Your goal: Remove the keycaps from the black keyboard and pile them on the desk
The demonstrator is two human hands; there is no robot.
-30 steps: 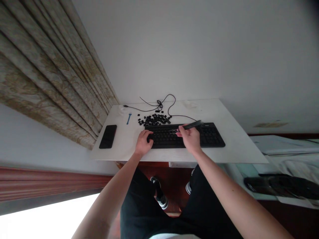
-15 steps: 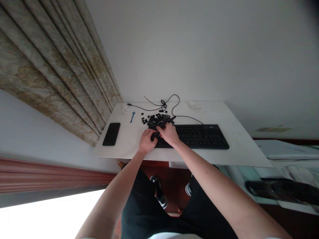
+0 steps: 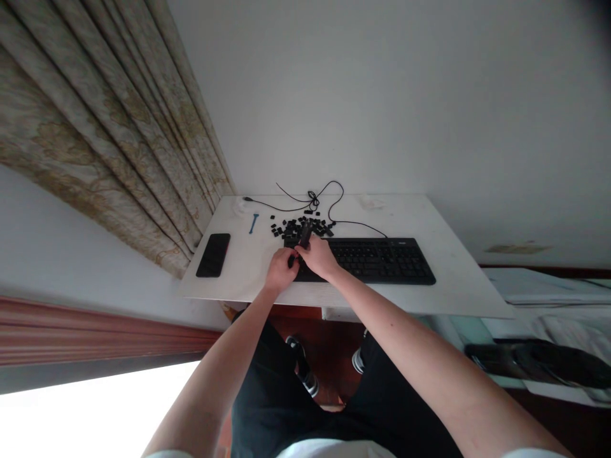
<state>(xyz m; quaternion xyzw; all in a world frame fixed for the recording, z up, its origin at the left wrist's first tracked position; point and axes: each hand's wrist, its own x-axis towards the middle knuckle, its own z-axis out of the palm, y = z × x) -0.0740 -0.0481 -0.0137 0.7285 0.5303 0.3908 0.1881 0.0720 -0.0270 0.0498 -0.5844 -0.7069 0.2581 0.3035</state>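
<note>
A black keyboard lies along the front of the white table, and both hands are over its left end. My right hand is closed around a dark, elongated tool, which slants up and away toward the pile of loose keycaps. Its exact kind is not clear. My left hand sits just beside, fingers curled and pinched together by the tool's near end. A small dark thing shows at those fingertips, too small to name. The hands cover the keyboard's left keys.
Behind the keyboard a black cable is bundled, its plug lying to the left. A blue tool and a black phone rest on the left side of the white table. A patterned curtain hangs beside its left edge.
The tool in my right hand has swung to a more upright angle, its far end shifting left. My right hand has moved slightly left; my left hand stays almost in place.
</note>
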